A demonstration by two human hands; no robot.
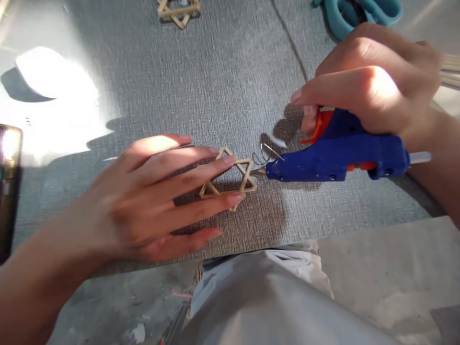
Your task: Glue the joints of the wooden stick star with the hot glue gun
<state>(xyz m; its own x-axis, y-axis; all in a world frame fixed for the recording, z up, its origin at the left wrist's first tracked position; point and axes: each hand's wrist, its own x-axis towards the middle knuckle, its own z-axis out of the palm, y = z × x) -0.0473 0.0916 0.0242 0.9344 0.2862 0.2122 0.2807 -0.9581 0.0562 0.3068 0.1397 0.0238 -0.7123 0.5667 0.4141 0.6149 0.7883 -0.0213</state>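
A six-pointed star made of thin wooden sticks [247, 175] lies flat on the grey textured tabletop [151, 96]. My left hand [161, 191] rests over its left side, fingers stretched and spread, with fingertips touching the sticks. In my right hand [373, 86] is a blue hot glue gun [323, 160], its orange trigger [319, 125] under my fingers. The metal nozzle [259, 171] points left and sits at the star's right edge; whether it touches cannot be made out. A clear glue stick [420, 157] pokes from the gun's back.
Another stick star [179, 12] lies at the top edge. Teal-handled scissors [339, 19] are at the upper right, near a dark cord [289, 40]. On the left are a white rounded object [39, 72] in glare and a phone [9, 191]. The table's near edge runs above my lap.
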